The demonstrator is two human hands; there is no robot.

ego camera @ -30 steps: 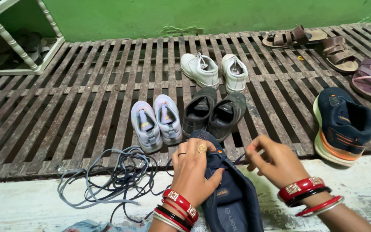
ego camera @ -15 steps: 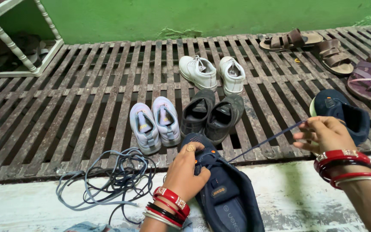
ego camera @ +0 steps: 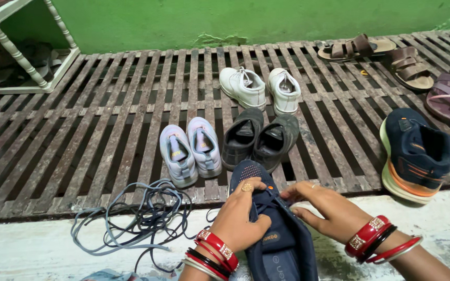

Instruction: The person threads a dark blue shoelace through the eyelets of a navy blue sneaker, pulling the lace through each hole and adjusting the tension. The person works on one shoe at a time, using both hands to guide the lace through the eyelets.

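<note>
A dark blue sports shoe (ego camera: 279, 244) is lying on the pale concrete ledge (ego camera: 433, 224) at the bottom of the view, toe pointing away. It is pressed down by the left hand (ego camera: 240, 218), whose fingers are curled over its upper. The fingers of the right hand (ego camera: 326, 208) are pinched at the lace holes; whether a lace is held cannot be told. The shoe should be kept still while the lace end is fed gently through each small hole. The shoe's upper looks soft, like woven cloth. A tangle of thin laces (ego camera: 136, 218) is lying to the left. The slatted metal floor (ego camera: 79, 135) looks hard and rusty. Its twin shoe (ego camera: 417, 151) is standing to the right.
</note>
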